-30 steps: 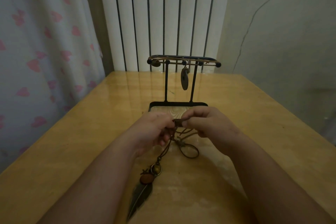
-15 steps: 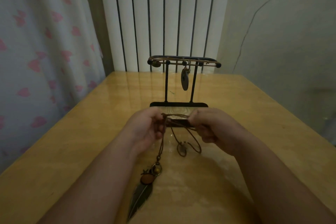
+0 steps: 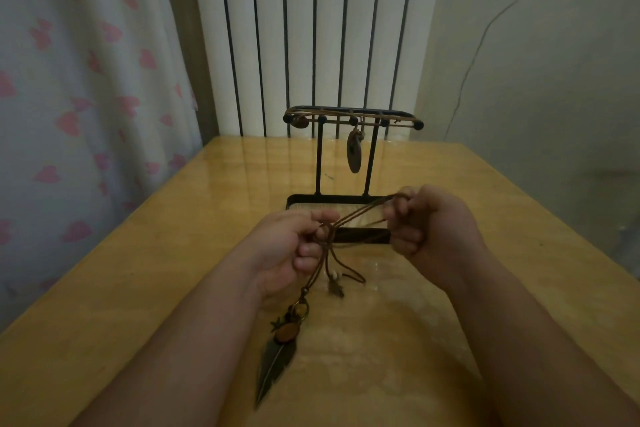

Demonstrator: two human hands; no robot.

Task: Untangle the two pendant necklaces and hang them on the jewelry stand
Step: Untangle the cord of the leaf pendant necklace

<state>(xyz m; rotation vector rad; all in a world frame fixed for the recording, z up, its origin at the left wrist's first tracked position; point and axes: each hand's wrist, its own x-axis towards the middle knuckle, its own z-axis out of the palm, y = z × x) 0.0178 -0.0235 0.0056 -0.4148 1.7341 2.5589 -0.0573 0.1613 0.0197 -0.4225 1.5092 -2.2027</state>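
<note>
A black jewelry stand [image 3: 353, 116] rises at the back of the wooden table, with a brown cord draped along its top bar and an oval pendant [image 3: 354, 154] hanging from it. In front of the stand's base, my left hand [image 3: 291, 253] pinches the brown cord [image 3: 360, 213] of the second necklace at a knot. My right hand [image 3: 433, 224] grips the same cord, stretched taut between both hands. Below my left hand the feather pendant [image 3: 275, 362] with a round bead lies on the table. Short bead-tipped cord ends [image 3: 336, 279] dangle beside it.
The yellow wooden table [image 3: 138, 288] runs from the near edge to a white ribbed radiator [image 3: 311, 28] behind the stand. A curtain with pink hearts [image 3: 86, 80] hangs along the left side. A cracked pale wall [image 3: 536, 62] stands at the right.
My hands have moved apart; the right hand rose and pulled right, drawing the cord taut. The loose loop under the hands has shortened. The feather pendant stays in place.
</note>
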